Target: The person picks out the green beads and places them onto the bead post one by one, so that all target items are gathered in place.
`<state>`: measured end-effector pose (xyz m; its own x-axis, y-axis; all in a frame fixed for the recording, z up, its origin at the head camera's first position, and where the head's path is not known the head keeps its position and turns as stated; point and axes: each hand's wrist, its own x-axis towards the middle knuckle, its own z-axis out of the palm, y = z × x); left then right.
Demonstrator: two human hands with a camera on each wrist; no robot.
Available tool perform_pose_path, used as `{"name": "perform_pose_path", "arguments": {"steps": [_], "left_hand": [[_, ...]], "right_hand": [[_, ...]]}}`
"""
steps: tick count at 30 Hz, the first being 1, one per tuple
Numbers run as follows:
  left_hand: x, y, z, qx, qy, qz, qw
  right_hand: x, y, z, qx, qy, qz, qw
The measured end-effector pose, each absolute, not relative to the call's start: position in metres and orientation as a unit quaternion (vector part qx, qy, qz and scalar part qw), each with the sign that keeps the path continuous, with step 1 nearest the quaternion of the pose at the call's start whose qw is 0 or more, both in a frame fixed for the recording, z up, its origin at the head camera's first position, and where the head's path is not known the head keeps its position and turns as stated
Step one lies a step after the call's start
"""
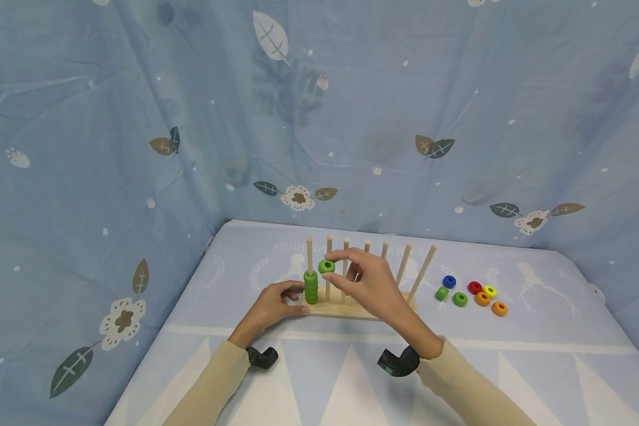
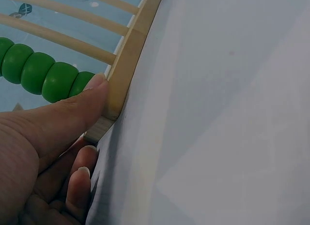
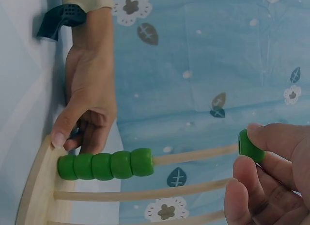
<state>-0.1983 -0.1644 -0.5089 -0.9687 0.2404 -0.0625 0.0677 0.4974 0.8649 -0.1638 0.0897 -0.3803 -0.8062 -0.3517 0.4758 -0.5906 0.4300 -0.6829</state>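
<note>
The right hand (image 1: 370, 284) has a narrow grip: thumb and fingertips pinch one green bead (image 1: 325, 271), raised above the wooden base (image 1: 332, 309). In the head view it appears right of the leftmost peg (image 1: 310, 257); whether it touches a peg, I cannot tell. The left hand (image 1: 270, 305) grasps the left end of the base, its thumb on top. Five green beads (image 1: 311, 288) are stacked on the leftmost peg. The right hand partly hides the middle ones of the seven pegs (image 1: 420, 275). Farther right on the table (image 1: 319, 373) lie loose beads (image 1: 474, 287): one blue, one red, one yellow, two orange, two green. The beads are smooth and rounded; base and pegs are pale wood. At the far side hangs a creased blue fabric (image 1: 383, 118) with printed leaves and flowers.
</note>
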Motion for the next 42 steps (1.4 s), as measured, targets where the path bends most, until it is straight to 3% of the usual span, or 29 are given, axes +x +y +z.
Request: {"name": "perform_pose_path", "arguments": {"steps": [26, 42], "left_hand": [[-0.199, -0.164, -0.509, 0.094, 0.86, 0.493, 0.093], [-0.199, -0.165, -0.507, 0.096, 0.855, 0.5, 0.094]], "right_hand": [[-0.177, 0.067, -0.346, 0.291, -0.831, 0.446, 0.163], [-0.186, 0.055, -0.344, 0.293, -0.834, 0.43, 0.182]]}}
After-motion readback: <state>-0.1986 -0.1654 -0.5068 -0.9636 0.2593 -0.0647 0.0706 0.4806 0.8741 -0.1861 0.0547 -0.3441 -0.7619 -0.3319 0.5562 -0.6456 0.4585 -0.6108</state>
